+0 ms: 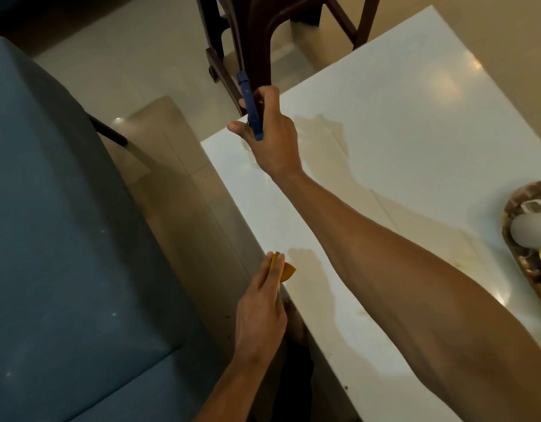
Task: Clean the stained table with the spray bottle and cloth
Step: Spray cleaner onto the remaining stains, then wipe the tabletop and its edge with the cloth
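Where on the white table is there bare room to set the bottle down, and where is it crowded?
The table is bare across its far half, between the right hand gripping the spray bottle and the far corner. The near edge strip past the left hand with the cloth is also bare. It is crowded only at the right edge, where a tray holds a cup.

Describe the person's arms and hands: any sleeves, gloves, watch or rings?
Both forearms are bare as far as the picture shows, with no sleeve in view. The right hand and the left hand wear no gloves. No watch or band shows at either wrist, and no ring on the fingers that can be seen. Some fingers are hidden.
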